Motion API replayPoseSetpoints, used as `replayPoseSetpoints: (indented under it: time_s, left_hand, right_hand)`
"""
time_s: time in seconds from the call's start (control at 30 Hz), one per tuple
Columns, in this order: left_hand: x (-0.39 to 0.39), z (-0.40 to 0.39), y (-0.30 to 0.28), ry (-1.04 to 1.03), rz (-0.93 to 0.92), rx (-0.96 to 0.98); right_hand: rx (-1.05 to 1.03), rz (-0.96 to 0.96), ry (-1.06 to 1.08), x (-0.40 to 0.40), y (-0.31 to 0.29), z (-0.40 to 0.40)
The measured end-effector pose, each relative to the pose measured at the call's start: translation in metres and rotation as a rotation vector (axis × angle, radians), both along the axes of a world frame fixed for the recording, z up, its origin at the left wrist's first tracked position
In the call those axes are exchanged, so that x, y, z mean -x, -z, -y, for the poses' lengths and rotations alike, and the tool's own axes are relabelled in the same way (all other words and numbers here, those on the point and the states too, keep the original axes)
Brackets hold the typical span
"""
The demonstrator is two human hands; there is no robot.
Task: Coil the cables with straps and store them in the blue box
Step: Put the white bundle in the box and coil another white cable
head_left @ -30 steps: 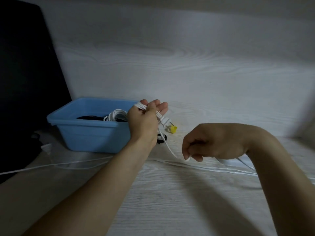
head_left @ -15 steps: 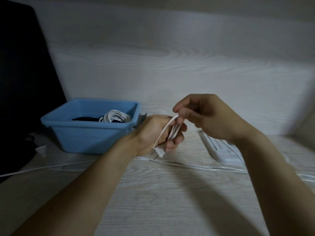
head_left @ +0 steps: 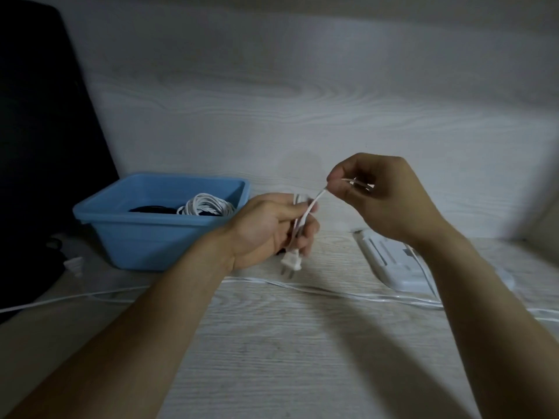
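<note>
Bare forearms (head_left: pixel 169 322); no sleeves visible

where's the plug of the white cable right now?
In the head view, the plug hangs prongs-down just below the left hand, near centre, above the table. The blue box is to its left, the white power strip to its right.

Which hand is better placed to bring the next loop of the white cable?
The right hand, probably. It pinches the free run of the white cable above the table, while the left hand grips the gathered loops with the plug hanging below.
</note>
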State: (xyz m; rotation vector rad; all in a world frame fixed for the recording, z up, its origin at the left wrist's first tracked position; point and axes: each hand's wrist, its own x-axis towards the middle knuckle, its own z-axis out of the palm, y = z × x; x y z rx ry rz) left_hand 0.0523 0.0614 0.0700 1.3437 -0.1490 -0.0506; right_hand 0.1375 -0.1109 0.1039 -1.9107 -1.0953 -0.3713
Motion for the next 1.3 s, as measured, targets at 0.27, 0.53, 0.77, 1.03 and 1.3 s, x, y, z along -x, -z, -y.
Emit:
replayPoseSetpoints:
  time_s: [0.27, 0.53, 0.77, 1.03, 1.3]
  left_hand:
    - [-0.002, -0.004, -0.003, -0.051, 0.004, 0.167]
    - [-0.004, -0.029, -0.013, -0.376, 0.2, 0.855]
    - [-0.013, -0.024, -0.022, -0.648, 0.349, 0.678]
    - [-0.009, -0.019, -0.005, -0.66, 0.343, -0.468]
    - [0.012, -0.005, -0.016, -0.158, 0.05, -0.454]
  right_hand:
    - [0.114, -0.105, -0.057, 0.0, 0.008, -0.009]
    - [0.337, -0.227, 0.001, -0.006, 0.016, -0.008]
    - [0.621, -0.124, -0.171, 0.011, 0.02, -0.019]
    - [0.428, 0.002, -0.2, 0.026, 0.007, -0.017]
    - [0.18, 0.073, -0.106, 0.018, -0.001, -0.007]
